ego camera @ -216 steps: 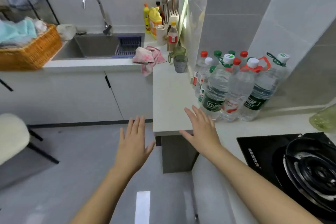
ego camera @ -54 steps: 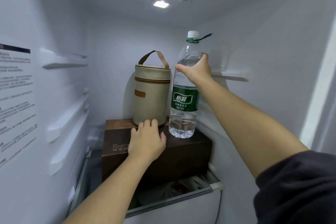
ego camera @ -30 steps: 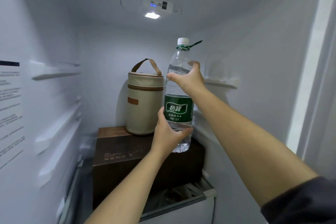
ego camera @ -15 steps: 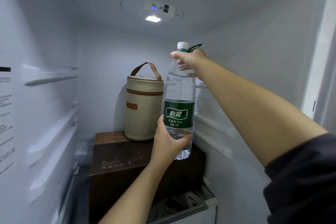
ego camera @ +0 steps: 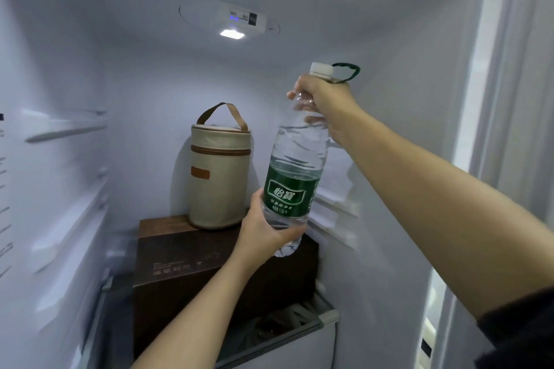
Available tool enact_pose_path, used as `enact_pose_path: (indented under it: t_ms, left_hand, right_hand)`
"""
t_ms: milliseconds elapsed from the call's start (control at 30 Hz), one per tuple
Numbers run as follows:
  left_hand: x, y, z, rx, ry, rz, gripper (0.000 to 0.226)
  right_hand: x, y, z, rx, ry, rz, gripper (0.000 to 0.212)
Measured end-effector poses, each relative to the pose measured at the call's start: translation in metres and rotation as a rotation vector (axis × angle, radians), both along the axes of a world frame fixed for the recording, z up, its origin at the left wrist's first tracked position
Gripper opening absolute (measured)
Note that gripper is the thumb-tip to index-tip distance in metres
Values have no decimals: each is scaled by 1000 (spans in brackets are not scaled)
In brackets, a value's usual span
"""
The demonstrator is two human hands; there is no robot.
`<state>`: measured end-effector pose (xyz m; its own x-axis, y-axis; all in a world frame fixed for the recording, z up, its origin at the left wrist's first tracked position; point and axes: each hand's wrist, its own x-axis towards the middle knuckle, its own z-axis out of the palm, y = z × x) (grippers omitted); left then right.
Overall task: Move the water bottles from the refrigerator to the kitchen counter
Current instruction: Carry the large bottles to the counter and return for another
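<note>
A large clear water bottle (ego camera: pixel 295 165) with a green label, white cap and green carry loop hangs tilted inside the refrigerator, lifted off the dark brown box (ego camera: pixel 186 260). My right hand (ego camera: pixel 325 99) grips its neck just under the cap. My left hand (ego camera: pixel 263 231) cups the bottle's lower part below the label. The bottle's base floats just above the box's right end.
A beige cylindrical bag (ego camera: pixel 220 177) with a brown handle stands on the box behind the bottle. White fridge walls with shelf rails (ego camera: pixel 64 126) close in on the left and right. A drawer (ego camera: pixel 281 335) lies below the box. The ceiling lamp (ego camera: pixel 232 34) glows above.
The bottle has been lifted off the box and has come toward me and to the right, tilting. My right hand slid from its shoulder up to its neck, and my left hand took hold near its base.
</note>
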<state>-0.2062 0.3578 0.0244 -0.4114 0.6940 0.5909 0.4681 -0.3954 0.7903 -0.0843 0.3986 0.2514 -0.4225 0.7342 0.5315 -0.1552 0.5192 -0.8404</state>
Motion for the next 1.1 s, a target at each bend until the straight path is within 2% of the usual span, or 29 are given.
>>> enact_pose_path:
  t_ms: [167,500,567,667,733,800,867,967,1100]
  left_hand:
    - [1,-4,0,-16,46,-14,85]
    - [45,-34,-7,96,131,-12,84]
    - [60,-45,-10,102,172,-8,88]
    - [91,-65,-11,109,194,16,93]
    - [115,-80,-11,115,228,30,94]
    - [141,-96,-15,115,265,18,98]
    - [166,-115,-20,62,302,32,113]
    - [204,-141,-30,-3,408,102,127]
    - [257,-175,-40,-10,417,66,112]
  right_hand:
    - [21,-13,-13,21,128,1,6]
    - [104,-53,-61,65,379,-3,32]
    - [126,-64,-65,51,418,14,29]
    - [164,-85,-74,45,450,22,5]
    - [192,-99,-79,38,468,15,21]
    - [222,-116,-84,43,476,11,16]
    - [252,-133,-91,46,482,5,8]
    - [296,-155,-105,41,493,2,7]
    - [348,-181,-122,13,481,25,7]
